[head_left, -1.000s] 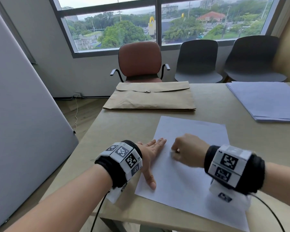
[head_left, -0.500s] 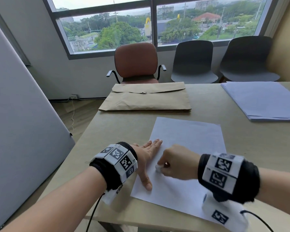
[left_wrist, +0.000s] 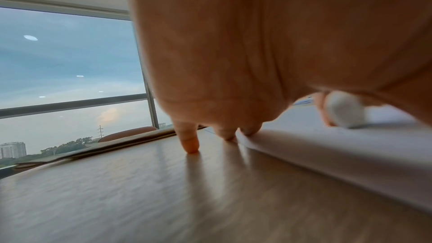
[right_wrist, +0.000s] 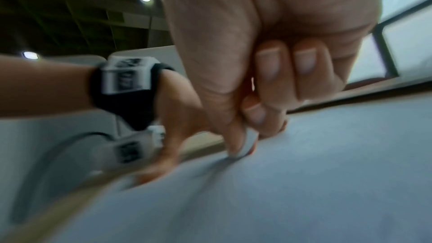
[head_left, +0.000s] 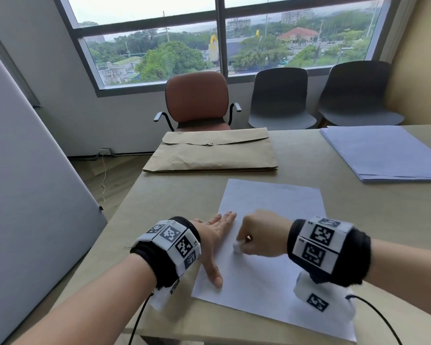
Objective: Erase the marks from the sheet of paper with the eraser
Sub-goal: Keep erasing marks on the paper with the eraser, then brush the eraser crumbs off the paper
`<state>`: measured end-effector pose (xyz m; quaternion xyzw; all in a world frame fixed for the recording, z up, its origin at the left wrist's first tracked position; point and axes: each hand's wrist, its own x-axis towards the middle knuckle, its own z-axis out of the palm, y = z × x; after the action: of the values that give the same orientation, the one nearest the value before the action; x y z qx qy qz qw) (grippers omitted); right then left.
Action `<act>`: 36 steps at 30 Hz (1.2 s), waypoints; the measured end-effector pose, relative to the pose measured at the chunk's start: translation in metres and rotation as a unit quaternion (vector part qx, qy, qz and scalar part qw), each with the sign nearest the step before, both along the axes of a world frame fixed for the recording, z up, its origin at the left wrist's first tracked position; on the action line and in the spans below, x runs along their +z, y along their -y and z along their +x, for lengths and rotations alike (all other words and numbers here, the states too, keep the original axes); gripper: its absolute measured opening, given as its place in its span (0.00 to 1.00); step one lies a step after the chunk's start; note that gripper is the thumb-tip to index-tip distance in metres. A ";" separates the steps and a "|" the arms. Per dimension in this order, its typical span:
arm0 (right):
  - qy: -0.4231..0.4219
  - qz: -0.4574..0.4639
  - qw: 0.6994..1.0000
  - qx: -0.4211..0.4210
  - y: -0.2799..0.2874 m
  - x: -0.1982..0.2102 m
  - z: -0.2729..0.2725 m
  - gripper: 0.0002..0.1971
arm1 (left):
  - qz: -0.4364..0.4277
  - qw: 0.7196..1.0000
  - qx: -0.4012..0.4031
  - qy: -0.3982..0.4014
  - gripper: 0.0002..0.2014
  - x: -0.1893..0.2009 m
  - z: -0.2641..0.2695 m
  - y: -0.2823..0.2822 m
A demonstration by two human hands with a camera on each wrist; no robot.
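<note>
1. While the left hand [head_left: 213,239] lies flat with fingers straight, pressing the left edge of the sheet of paper [head_left: 271,202] to the table [head_left: 383,220], the right hand [head_left: 261,234] pinches a small white eraser [head_left: 237,248] between thumb and fingers, its tip down on the paper.
2. Change noted: a second ago the right hand stood further up the sheet; half a second ago it had drawn back toward the near-left part, beside the left hand's thumb. It remains there now, eraser on the paper. The left hand has held its place throughout.
3. Location: the sheet lies flat on the table in front of the person; the eraser touches its left portion, near the left hand.
4. Marks: none can be made out in the head view; the right wrist view is blurred.
5. Judgement: rubbing appears to be in progress on one patch. How much remains cannot be told.
6. Other items: a brown envelope [head_left: 214,153] and a stack of paper [head_left: 383,155] lie further off, well apart.
</note>
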<state>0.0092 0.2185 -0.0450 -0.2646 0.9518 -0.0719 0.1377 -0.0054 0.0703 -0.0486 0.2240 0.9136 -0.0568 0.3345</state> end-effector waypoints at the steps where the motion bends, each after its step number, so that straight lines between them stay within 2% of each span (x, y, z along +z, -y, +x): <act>1: -0.013 -0.001 1.000 -0.024 -0.001 0.001 -0.011 0.22 | 0.000 1.000 -0.001 -0.004 0.68 0.000 0.000 0.000; 4: -0.033 -0.025 0.997 -0.070 -0.003 0.001 -0.028 0.18 | 0.001 1.000 0.003 -0.010 0.67 0.000 0.002 0.000; 7: -0.020 -0.024 1.000 -0.007 -0.005 -0.002 -0.011 0.12 | 0.002 1.000 0.003 -0.007 0.67 0.000 0.004 0.000; 10: 0.030 -0.021 0.998 0.045 -0.016 0.002 0.008 0.11 | 0.006 1.000 0.010 -0.005 0.66 0.004 0.005 0.000; 12: 0.048 -0.044 0.998 0.019 -0.026 0.006 0.007 0.12 | 0.014 1.000 0.010 -0.008 0.66 0.006 0.006 0.000; 14: 0.055 -0.122 0.988 -0.076 -0.039 0.010 -0.001 0.13 | 0.035 0.999 0.010 -0.016 0.65 0.005 0.007 0.000; 15: 0.074 -0.186 0.969 -0.145 -0.045 0.012 -0.005 0.12 | 0.049 0.998 0.013 -0.021 0.64 0.004 0.007 0.001; 16: 0.104 -0.268 0.933 -0.217 -0.051 0.015 -0.008 0.11 | 0.065 0.997 0.015 -0.025 0.64 0.002 0.008 0.003; 17: 0.137 -0.355 0.880 -0.285 -0.056 0.018 -0.009 0.11 | 0.083 0.996 0.019 -0.026 0.63 0.001 0.008 0.005; 19: 0.190 -0.496 0.754 -0.386 -0.063 0.023 -0.005 0.12 | 0.134 0.990 0.032 -0.016 0.61 -0.001 0.006 0.010; 20: 0.210 -0.544 0.700 -0.412 -0.064 0.023 -0.002 0.14 | 0.163 0.986 0.044 -0.010 0.60 0.000 0.005 0.014; 22: 0.238 -0.617 0.611 -0.434 -0.061 0.018 0.007 0.14 | 0.199 0.978 0.059 -0.009 0.58 0.003 0.002 0.021; 25: 0.296 -0.686 0.507 -0.430 -0.042 0.007 0.026 0.13 | 0.152 0.987 0.058 -0.017 0.58 0.005 -0.001 0.030; 27: 0.369 -0.698 0.466 -0.399 -0.019 -0.003 0.041 0.15 | 0.091 0.995 0.046 -0.002 0.60 0.003 0.001 0.030; 28: 0.413 -0.692 0.457 -0.377 -0.005 -0.009 0.049 0.16 | 0.072 0.997 0.041 0.005 0.59 0.002 0.002 0.030; 30: 0.494 -0.662 0.451 -0.338 0.019 -0.023 0.063 0.16 | 0.057 0.998 0.032 0.006 0.58 0.000 0.003 0.027; 32: 0.511 -0.644 0.453 -0.344 0.032 -0.029 0.065 0.16 | 0.046 0.999 0.026 0.003 0.57 0.001 0.002 0.025; 34: 0.404 -0.687 0.433 -0.421 0.028 -0.031 0.051 0.15 | 0.043 0.999 0.031 0.014 0.59 0.002 0.001 0.024; 36: 0.221 -0.720 0.429 -0.500 0.016 -0.027 0.032 0.12 | 0.042 0.998 0.037 0.021 0.60 0.002 0.000 0.025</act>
<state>0.0416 0.2020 -0.0724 0.2788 0.4580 -0.8431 0.0425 -0.0056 0.0449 -0.0465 0.2051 0.9157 -0.0009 0.3456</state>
